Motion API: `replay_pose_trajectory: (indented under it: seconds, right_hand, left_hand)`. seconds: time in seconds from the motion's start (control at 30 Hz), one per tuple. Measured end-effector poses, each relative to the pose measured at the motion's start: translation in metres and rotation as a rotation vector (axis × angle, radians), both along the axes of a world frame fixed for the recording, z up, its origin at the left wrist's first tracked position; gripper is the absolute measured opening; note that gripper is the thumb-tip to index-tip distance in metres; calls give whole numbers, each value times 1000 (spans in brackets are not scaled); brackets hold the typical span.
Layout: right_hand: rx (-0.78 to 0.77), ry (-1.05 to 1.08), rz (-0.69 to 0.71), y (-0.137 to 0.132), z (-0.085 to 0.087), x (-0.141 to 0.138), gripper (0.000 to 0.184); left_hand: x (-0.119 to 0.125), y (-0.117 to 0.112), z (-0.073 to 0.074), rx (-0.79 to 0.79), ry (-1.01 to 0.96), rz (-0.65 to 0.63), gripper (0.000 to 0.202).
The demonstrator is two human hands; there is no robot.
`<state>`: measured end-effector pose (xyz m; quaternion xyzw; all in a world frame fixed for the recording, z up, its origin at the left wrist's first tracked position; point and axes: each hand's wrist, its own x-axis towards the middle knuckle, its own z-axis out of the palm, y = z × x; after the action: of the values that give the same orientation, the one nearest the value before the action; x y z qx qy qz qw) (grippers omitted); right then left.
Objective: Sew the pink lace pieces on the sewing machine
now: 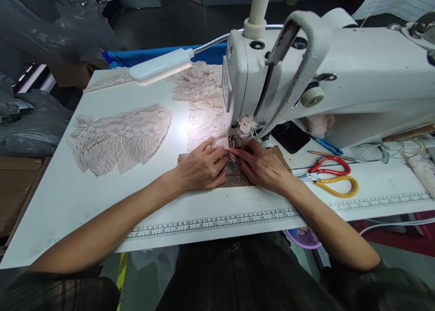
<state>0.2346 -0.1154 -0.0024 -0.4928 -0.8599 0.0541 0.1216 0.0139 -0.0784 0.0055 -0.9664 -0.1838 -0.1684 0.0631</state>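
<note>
A strip of pale pink lace fabric runs up to the needle area of a white sewing machine. My left hand rests on the near end of this lace, left of the needle, its fingers bent and pressing the cloth. Just right of it, my right hand pinches the lace edge between thumb and forefinger, close to the presser foot. The fingertips of both hands nearly meet. Beneath them lies a brown plate or sheet, partly covered. Exactly how much lace each hand grips is hidden.
Another lace piece lies flat at left, and bunched lace sits behind. A lamp overhangs the table. Scissors with red and yellow handles, blue-handled snips and a black phone-like object lie right. A ruler strip marks the front edge.
</note>
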Motion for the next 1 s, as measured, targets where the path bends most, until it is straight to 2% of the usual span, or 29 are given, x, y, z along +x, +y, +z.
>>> replay_pose_trajectory:
  seconds: [0.23,0.43,0.63,1.0]
  right_hand:
    - [8,45,29,-3,-1,1,39]
    - [8,28,-3,-3,-2,-1,41]
    - [29,54,11,-6,-2,-1,37]
    - [-5,-31,-48,-1,6,-12,37]
  left_hand:
    - [3,4,2,-28,32,-2,27]
    - [2,7,1,-85,38,15,30]
    - [0,10,-1,-49,60,21,37]
    - [0,21,2,-36,44,28,36]
